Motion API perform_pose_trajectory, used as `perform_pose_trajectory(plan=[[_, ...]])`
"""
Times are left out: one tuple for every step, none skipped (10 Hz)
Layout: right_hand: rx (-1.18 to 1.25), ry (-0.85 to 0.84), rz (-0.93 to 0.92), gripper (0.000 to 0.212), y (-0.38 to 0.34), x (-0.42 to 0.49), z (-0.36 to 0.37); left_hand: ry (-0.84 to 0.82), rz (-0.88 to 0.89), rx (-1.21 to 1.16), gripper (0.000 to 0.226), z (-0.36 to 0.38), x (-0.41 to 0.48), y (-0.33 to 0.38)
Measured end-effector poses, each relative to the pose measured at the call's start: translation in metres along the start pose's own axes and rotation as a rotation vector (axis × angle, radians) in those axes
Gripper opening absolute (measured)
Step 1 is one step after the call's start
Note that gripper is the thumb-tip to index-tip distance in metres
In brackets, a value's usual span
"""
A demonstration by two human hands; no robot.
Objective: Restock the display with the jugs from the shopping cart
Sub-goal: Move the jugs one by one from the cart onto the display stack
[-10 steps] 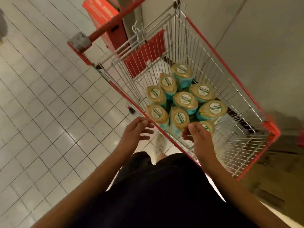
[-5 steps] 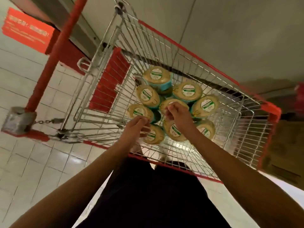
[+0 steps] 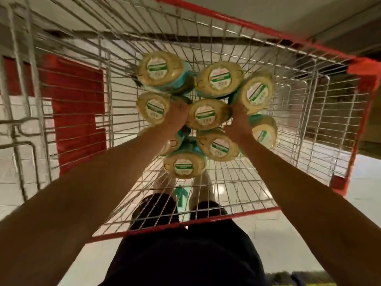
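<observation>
Pale floor tiles [image 3: 299,230] showed through the wire bottom of the shopping cart [image 3: 226,216], whose red-trimmed rim framed the view; a red panel [image 3: 76,112] sat at its left wall. Jugs [image 3: 219,78] stood clustered upright near the middle of the cart floor, toward the far wall, yellow tops with green-and-white round labels facing up, teal bands on their sides. At least eight were countable; one near the left forearm was mostly hidden.

You had both arms reaching down into the cluster. Your left hand [image 3: 177,115] sat between the left-middle jug [image 3: 153,107] and the centre jug [image 3: 206,114], touching both. Your right hand [image 3: 240,124] sat against the right side of the centre jug, just beside the right-hand jug [image 3: 256,92] and the lower right jug [image 3: 265,132]. Fingers of both hands were buried among the jugs, so I could not tell whether either grip was closed on anything.

Your dark shorts [image 3: 185,256] filled the near edge, outside the cart's near rim. Motion blur softened the cart wires at upper left.
</observation>
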State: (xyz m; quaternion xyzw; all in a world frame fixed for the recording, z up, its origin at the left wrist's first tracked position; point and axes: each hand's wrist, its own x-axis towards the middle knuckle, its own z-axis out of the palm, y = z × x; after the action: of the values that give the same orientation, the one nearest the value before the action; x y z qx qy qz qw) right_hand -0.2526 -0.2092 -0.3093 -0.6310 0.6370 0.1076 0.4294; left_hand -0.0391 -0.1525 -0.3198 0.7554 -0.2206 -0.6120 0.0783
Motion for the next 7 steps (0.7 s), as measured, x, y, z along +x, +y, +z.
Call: perform_pose_trajectory(plan=[[-0.025,-0.070,0.016,0.092,0.010,0.019,0.015,0.149,0.157,0.301,0.039,0.012,-0.001,0.002],[0.043,-0.104,-0.039,0.096,0.016,0.036,0.025,0.104,0.216,0.555,0.040,0.026,0.004,-0.002],[0.068,-0.113,-0.101,0.082,0.021,0.053,0.030,0.073,0.176,0.743,0.050,0.025,0.018,-0.006],[-0.014,-0.106,-0.188,0.066,0.023,0.070,0.032,0.033,0.163,0.516,0.047,0.028,0.025,-0.003],[-0.156,-0.170,-0.267,0.067,0.028,0.080,0.029,0.097,0.077,0.081,0.046,0.029,0.020,-0.004],[-0.162,-0.187,-0.308,0.068,0.032,0.075,0.020,0.061,0.008,-0.097,0.049,0.031,0.015,-0.008],[-0.078,-0.128,-0.374,0.061,0.032,0.061,0.009,0.168,0.000,-0.360,0.040,0.030,0.002,-0.006]])
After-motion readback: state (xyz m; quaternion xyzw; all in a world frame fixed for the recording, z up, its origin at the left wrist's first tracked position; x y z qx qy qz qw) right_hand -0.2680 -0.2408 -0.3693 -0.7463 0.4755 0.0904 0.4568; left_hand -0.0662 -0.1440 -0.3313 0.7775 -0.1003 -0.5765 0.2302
